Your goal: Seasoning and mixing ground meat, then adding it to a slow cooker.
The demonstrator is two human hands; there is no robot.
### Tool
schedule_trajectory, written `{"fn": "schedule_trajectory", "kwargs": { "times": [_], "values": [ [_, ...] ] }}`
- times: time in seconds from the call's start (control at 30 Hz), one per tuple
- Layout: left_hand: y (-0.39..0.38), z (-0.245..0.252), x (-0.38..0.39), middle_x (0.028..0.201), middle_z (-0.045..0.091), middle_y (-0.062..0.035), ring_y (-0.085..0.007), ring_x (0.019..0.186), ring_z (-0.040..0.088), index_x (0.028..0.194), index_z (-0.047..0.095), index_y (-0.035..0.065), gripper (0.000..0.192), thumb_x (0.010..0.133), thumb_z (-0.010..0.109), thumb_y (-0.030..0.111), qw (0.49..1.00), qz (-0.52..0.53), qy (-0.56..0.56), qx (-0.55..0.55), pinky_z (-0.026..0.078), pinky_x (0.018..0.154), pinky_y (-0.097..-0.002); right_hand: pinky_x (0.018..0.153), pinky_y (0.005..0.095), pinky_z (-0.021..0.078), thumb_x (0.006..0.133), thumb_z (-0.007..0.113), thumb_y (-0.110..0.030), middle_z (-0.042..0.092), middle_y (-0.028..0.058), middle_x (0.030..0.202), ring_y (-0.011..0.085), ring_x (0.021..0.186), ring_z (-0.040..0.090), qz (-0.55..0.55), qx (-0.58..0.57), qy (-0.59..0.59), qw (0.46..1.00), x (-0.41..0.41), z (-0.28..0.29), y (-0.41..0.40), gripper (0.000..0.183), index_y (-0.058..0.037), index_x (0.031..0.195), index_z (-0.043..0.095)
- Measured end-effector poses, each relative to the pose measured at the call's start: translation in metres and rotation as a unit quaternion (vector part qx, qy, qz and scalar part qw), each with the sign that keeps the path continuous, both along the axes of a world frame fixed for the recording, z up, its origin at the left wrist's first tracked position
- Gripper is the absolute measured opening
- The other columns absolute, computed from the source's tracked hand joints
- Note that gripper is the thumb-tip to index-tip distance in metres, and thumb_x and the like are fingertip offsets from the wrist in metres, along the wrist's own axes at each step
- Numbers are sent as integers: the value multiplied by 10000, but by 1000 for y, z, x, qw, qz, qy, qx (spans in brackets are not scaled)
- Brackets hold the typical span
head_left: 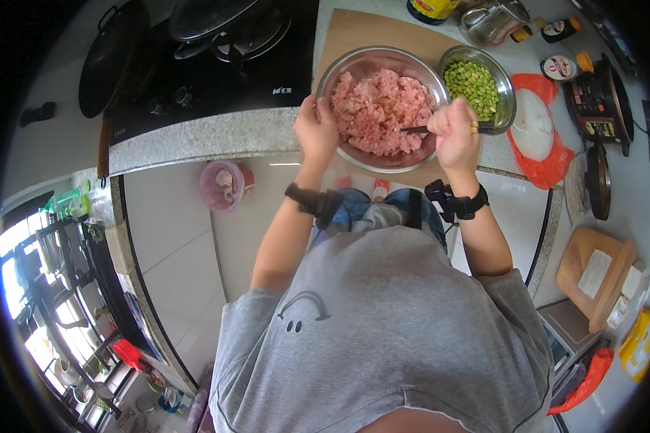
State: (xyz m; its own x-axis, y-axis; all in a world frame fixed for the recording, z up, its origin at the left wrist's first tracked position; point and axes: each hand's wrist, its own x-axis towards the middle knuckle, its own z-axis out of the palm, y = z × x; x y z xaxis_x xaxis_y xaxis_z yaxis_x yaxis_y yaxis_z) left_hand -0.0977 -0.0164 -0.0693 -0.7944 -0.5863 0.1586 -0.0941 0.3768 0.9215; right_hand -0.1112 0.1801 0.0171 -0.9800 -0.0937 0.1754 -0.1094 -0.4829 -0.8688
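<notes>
A wide stainless steel bowl (352, 157) stands at the counter's front edge, holding pink minced meat (382, 111). My left hand (317, 127) grips the bowl's left rim, thumb on the inside. In my right fist (456, 135) are dark chopsticks (414, 130) with a gold band; their tips reach into the mince. Just beyond that fist, to the right, sits a smaller metal bowl (506, 103) of shelled green beans (471, 86). Under the large bowl lies a light brown board (352, 32).
To the left is a black gas hob (222, 89) with a lidded pan (211, 19) and a wok (114, 59). Sauce bottles (560, 30), a glass jug (493, 24) and a red plastic bag (547, 168) occupy the right counter. A pink bin (206, 189) stands on the floor.
</notes>
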Motion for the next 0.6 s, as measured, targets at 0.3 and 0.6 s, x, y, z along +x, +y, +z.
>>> {"fn": "schedule_trajectory", "kwargs": {
  "times": [0.3,0.6],
  "values": [
    [-1,2,0,730,609,-168,-200,672,598,886,560,-46,213,815,500,146,999,-7,-8,-34,448,603,-290,403,214,238,895,393,-253,334,-25,485,60,423,286,15,66,-21,998,-3,1,-21,373,-88,562,359],
    [0,-5,2,738,603,-176,-225,668,601,908,553,-49,227,809,516,151,999,25,5,-48,450,599,-297,424,237,237,900,368,-230,272,-29,480,81,429,259,1,141,-24,990,-4,-5,-23,350,-109,577,309]
  ]
}}
